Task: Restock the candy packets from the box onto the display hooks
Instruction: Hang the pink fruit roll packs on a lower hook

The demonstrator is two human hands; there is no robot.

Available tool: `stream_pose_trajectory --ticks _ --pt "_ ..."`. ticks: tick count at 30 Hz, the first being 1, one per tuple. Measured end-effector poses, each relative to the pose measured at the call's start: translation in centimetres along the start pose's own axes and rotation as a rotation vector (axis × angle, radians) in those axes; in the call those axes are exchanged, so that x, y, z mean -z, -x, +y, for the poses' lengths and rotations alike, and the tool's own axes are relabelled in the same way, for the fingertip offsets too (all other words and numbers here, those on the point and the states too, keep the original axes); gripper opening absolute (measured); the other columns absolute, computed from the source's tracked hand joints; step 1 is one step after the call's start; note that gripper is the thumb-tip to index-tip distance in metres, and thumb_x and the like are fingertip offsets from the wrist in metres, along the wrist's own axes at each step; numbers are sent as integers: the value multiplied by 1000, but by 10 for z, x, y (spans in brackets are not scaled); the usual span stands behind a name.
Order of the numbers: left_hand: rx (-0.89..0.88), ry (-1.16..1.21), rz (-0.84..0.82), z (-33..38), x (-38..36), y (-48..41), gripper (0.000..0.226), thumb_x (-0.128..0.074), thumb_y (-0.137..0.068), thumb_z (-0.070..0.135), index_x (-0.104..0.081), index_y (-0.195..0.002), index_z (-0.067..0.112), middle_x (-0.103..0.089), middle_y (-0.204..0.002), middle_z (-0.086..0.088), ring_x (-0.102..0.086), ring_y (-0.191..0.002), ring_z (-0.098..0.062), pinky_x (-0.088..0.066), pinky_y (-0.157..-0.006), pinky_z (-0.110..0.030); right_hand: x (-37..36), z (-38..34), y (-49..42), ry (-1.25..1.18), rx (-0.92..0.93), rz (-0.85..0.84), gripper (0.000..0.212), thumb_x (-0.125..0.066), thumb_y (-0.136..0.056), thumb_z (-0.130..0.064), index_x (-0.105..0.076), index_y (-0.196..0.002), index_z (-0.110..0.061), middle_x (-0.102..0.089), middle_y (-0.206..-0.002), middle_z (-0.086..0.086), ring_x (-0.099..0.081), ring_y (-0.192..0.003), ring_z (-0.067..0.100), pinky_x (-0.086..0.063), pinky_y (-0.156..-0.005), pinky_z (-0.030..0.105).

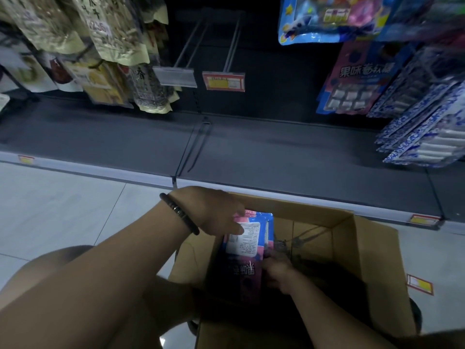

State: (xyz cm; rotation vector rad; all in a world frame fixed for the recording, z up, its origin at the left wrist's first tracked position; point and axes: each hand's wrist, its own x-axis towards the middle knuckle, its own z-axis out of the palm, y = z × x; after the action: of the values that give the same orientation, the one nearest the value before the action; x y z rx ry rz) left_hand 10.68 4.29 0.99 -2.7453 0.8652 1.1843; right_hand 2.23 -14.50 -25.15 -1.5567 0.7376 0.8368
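Observation:
An open cardboard box (pixel 367 248) stands on the floor below me. Inside it, pink and blue candy packets (pixel 247 248) stand upright as a stack at the left side. My left hand (pixel 214 210), with a dark bracelet on the wrist, grips the top of the stack. My right hand (pixel 276 272) is down inside the box and holds the stack's lower right edge. Two bare display hooks (pixel 201 46) stick out of the dark back panel above, each with a price tag at its tip. Matching pink and blue packets (pixel 357 76) hang to the right.
A dark bottom shelf (pixel 276 152) runs across below the hooks. Gold and clear snack bags (pixel 108 46) hang at the left. Blue and white patterned packets (pixel 427 127) hang at the far right. Pale floor tiles (pixel 63 210) lie left of the box.

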Motion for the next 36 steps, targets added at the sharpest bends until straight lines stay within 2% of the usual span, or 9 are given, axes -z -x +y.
stream_pose_trajectory --ticks 7,11,15,18,22,25,27,31,36 --pt "2 -6 -23 3 11 5 40 -54 -105 46 -63 -129 16 -67 -126 -5 -62 -107 -25 -48 -82 -31 25 -66 46 210 107 -22 20 -54 -106 -8 -68 -110 -22 -81 -100 8 -78 -85 27 -65 -69 41" --pt "-12 0 -44 9 15 7 51 -76 -94 28 -59 -140 14 -65 -134 -6 -61 -118 -23 -35 -62 -10 56 -115 95 231 228 -39 19 -55 -107 -5 -68 -106 -19 -80 -93 7 -78 -87 26 -63 -68 38" --pt "-148 36 -22 10 12 12 78 -88 -80 13 -52 -148 22 -64 -139 1 -60 -125 -20 -44 -88 -21 86 -151 143 247 328 14 20 -55 -105 -4 -69 -94 -12 -79 -78 5 -76 -63 14 -59 -52 28" --pt "-270 245 5 8 0 10 97 -97 -66 18 -49 -149 33 -62 -143 11 -58 -129 -11 -49 -105 -32 107 -169 176 127 356 30 21 -57 -105 0 -67 -89 -10 -80 -86 9 -78 -73 19 -58 -54 27" --pt "-398 401 160 9 -16 -2 113 -103 -55 36 -38 -148 40 -62 -141 17 -61 -129 -10 -57 -103 -44 134 -187 204 0 366 58 20 -59 -104 -1 -66 -88 -12 -78 -95 18 -72 -86 31 -53 -59 30" --pt "-336 466 311 18 -13 -2 127 -100 -63 39 -15 -155 60 -33 -152 17 -51 -135 -10 -61 -99 -38 150 -198 213 -106 331 63 8 -59 -103 -4 -67 -100 -5 -71 -99 22 -66 -77 29 -52 -59 31" --pt "-324 495 387 29 -10 -2 111 -91 -77 43 -14 -154 65 -25 -155 16 -46 -136 -11 -62 -96 -36 157 -201 213 -183 306 49 6 -59 -102 -3 -64 -100 -3 -64 -99 22 -58 -72 25 -51 -57 31" --pt "-336 463 779 41 -1 -15 36 -57 -104 44 -58 -140 50 -62 -126 24 -60 -117 -3 -57 -96 -34 170 -200 204 -168 273 -21 18 -54 -107 -13 -68 -101 -3 -74 -98 16 -69 -76 27 -55 -65 33" --pt "-211 843 982 55 20 -28 19 -60 -106 30 -77 -97 27 -79 -96 8 -75 -91 -13 -61 -78 -44 185 -213 205 346 371 181 30 -47 -110 -25 -70 -117 -6 -82 -98 10 -79 -96 35 -60 -82 43"
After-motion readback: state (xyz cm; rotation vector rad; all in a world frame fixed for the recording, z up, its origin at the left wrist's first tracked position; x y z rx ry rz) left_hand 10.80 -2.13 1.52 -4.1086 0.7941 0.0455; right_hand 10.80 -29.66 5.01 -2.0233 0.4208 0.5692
